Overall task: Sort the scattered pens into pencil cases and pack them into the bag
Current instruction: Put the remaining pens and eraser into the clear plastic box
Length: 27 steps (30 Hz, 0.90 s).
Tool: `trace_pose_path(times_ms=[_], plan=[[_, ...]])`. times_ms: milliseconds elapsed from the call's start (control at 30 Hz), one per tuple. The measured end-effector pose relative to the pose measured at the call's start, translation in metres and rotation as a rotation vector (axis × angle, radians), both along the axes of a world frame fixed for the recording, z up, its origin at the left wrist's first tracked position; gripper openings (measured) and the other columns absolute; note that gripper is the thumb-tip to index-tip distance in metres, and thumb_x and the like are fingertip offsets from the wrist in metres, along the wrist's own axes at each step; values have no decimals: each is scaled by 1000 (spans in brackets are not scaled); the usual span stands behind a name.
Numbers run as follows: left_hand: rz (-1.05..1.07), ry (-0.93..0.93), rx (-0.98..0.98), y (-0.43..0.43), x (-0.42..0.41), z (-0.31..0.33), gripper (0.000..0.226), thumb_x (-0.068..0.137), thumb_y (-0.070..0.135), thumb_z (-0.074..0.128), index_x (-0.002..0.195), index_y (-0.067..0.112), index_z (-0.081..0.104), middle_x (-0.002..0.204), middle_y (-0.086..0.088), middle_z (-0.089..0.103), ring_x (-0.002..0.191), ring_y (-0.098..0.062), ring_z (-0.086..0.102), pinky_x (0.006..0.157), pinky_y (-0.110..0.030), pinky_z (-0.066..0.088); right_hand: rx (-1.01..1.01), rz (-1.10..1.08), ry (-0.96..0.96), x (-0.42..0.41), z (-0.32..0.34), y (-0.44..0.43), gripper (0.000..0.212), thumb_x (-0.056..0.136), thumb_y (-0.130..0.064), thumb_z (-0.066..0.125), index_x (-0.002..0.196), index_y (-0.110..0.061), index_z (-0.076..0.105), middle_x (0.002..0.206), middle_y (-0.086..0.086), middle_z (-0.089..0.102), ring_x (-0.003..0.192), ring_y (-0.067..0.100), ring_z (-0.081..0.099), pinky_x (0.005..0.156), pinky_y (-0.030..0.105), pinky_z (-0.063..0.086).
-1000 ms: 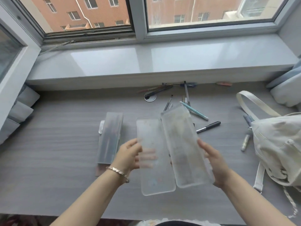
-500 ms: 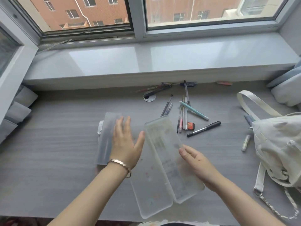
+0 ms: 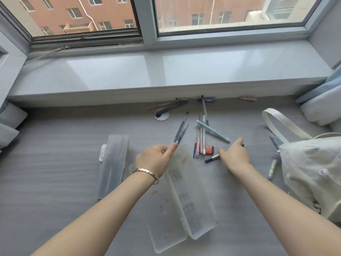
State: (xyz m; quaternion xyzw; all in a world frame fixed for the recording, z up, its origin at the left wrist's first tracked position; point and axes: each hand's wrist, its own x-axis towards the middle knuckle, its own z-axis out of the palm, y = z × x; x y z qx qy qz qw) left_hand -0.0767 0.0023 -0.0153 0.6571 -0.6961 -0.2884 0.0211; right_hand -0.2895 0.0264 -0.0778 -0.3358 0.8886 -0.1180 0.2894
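**Hands working among scattered pens**

A closed pencil case (image 3: 113,163) is lying at 9 o'clock of the open pencil case (image 3: 191,206). The left hand (image 3: 154,159) is pinching two pens (image 3: 181,129). The right hand (image 3: 235,154) is covering a black marker (image 3: 212,158), and I cannot tell whether it is gripping it. The bag (image 3: 313,172) is sitting at 3 o'clock.

Two dark slim pens (image 3: 180,130), near ends pinched in left hand (image 3: 155,160), point away. Black marker (image 3: 211,159) lies flat under right hand (image 3: 234,154), which grips it. Between the grips: a loose pen cluster (image 3: 200,143) and a teal pen (image 3: 212,131). Open frosted pencil case (image 3: 186,202) lies flat, nearer than both grips. Closed case (image 3: 113,163) is left of the left grip. Cream bag (image 3: 313,174) is right of the right grip.
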Motion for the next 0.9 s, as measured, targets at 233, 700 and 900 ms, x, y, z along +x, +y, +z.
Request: trace_pose_path(times_ms=[233, 700, 900], plan=[[-58, -31, -45, -17, -4, -5, 48, 89, 60, 31, 65, 26, 56, 55, 8, 49, 73, -18, 50, 55, -26, 31, -45, -105, -6, -9, -8, -19, 43, 87, -5, 44, 126, 5, 29, 117, 27, 54, 104, 42, 54, 79, 40, 44], [69, -46, 16, -39, 11, -11, 56, 90, 58, 30, 53, 17, 33, 52, 3, 39, 57, -20, 45, 53, -27, 29, -430, 385, -6, -10, 31, -23, 14, 90, -22, 57, 94, -10, 63, 69, -1, 54, 65, 15, 52, 58, 30, 38], [86, -40, 31, -30, 13, -6, 57, 91, 57, 31, 50, 18, 34, 50, 4, 40, 57, -19, 46, 52, -26, 28, -394, 721, -377, -3, 124, 16, 14, 76, -17, 73, 67, -28, 70, 50, -7, 55, 48, 4, 43, 47, 12, 33]])
